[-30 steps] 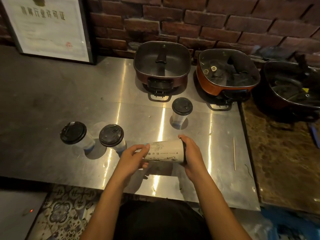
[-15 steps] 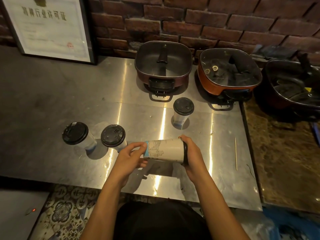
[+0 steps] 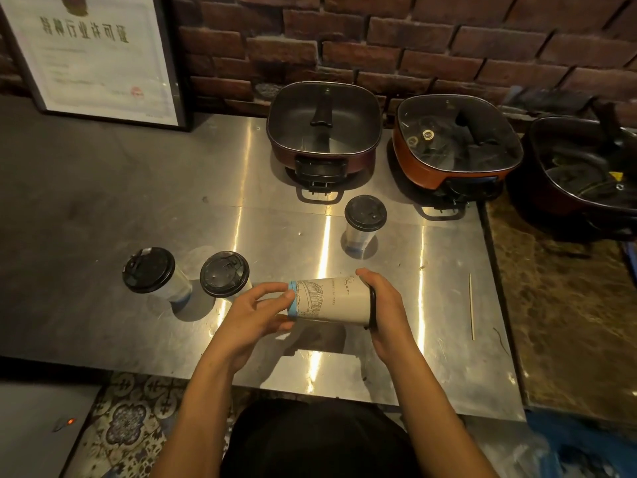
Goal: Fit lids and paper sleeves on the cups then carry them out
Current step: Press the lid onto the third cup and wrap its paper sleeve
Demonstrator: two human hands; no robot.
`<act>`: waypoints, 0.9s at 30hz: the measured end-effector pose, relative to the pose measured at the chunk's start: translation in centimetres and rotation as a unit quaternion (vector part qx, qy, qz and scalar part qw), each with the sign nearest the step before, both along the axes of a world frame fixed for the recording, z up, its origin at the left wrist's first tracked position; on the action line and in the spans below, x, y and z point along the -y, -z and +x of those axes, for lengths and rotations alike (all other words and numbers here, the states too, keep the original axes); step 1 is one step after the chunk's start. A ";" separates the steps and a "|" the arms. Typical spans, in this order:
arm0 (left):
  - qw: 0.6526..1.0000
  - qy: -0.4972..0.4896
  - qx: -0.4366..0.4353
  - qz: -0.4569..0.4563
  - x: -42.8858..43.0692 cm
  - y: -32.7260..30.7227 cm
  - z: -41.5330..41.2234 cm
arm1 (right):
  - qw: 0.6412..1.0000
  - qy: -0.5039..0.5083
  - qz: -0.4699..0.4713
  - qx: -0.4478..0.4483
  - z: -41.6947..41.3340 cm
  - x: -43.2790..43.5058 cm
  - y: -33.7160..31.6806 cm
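Observation:
I hold a lidded cup (image 3: 336,300) on its side above the steel table (image 3: 275,236), wrapped in a white paper sleeve with a line drawing. My right hand (image 3: 387,312) grips its black-lidded end. My left hand (image 3: 256,313) has its fingers on the blue bottom end. Three clear cups with black lids and no sleeves stand upright: one at the far left (image 3: 151,274), one beside it (image 3: 224,274) close to my left hand, and one further back (image 3: 364,219).
Two square electric pots (image 3: 324,132) (image 3: 455,143) stand at the back against the brick wall, a third dark pot (image 3: 586,174) at the right. A framed certificate (image 3: 93,56) leans back left. A thin wooden stick (image 3: 471,307) lies to the right.
The cup in my hands stays on its side; more of the blue bottom now shows past the sleeve, and my left fingers have shifted on that end.

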State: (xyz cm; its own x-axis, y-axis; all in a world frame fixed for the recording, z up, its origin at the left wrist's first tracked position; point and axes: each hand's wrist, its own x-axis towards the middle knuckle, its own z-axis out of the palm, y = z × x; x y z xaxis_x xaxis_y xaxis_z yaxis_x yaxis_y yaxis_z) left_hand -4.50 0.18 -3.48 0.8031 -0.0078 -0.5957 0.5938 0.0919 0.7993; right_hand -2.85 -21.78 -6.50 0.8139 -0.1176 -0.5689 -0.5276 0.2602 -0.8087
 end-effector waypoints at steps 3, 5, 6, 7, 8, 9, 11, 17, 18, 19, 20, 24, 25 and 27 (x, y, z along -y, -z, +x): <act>1.000 0.010 -0.016 -0.010 -0.2 -0.4 0.2 | 1.000 0.003 0.009 0.005 0.3 0.1 -0.2; 0.999 0.023 -0.020 0.013 -0.1 -0.5 0.4 | 1.000 0.001 0.009 0.013 0.4 -0.1 -0.3; 0.999 0.029 -0.019 0.022 -0.2 -0.5 0.5 | 1.000 -0.002 0.005 0.019 0.4 -0.3 -0.4; 0.999 0.032 -0.016 0.022 -0.3 -0.4 0.6 | 1.000 -0.008 -0.004 0.024 0.5 -0.4 -0.5; 0.999 0.033 -0.012 0.014 -0.5 -0.4 0.6 | 0.999 -0.013 -0.012 0.029 0.5 -0.5 -0.6; 0.999 0.034 -0.009 -0.001 -0.8 -0.2 0.6 | 0.999 -0.015 -0.019 0.031 0.5 -0.5 -0.7; 0.999 0.036 0.000 -0.029 -1.2 -0.1 0.5 | 0.999 -0.007 -0.010 0.030 0.6 -0.4 -0.9; 1.000 0.018 0.007 -0.014 -0.4 -0.4 0.8 | 0.999 -0.013 -0.013 0.048 0.4 -0.6 -1.2; 0.999 0.017 0.018 -0.022 -0.5 -0.4 0.7 | 0.999 -0.011 -0.018 0.050 0.4 -0.5 -1.2; 0.999 0.022 0.030 -0.028 -0.6 -0.3 0.7 | 0.999 -0.006 -0.017 0.049 0.5 -0.4 -1.1; 0.998 0.030 0.042 -0.031 -0.8 -0.2 0.6 | 0.999 0.002 -0.009 0.047 0.5 -0.3 -1.2; 0.999 0.014 0.023 -0.024 -0.6 0.0 0.6 | 0.999 0.013 0.003 0.048 0.5 -0.1 -1.2; 1.000 0.013 0.019 -0.021 -0.5 0.0 0.6 | 0.999 0.012 0.003 0.050 0.5 -0.2 -1.3; 0.999 0.027 0.035 -0.025 -0.6 0.0 0.6 | 0.998 0.014 0.000 0.053 0.5 -0.2 -1.3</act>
State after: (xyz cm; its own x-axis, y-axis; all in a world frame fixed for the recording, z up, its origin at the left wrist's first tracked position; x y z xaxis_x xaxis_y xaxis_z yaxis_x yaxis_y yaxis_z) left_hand -3.86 0.75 -3.46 0.8404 -0.0812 -0.5358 0.5418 0.1014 0.8344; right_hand -2.39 -21.54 -5.21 0.8660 -0.1417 -0.4796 -0.4312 0.2740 -0.8596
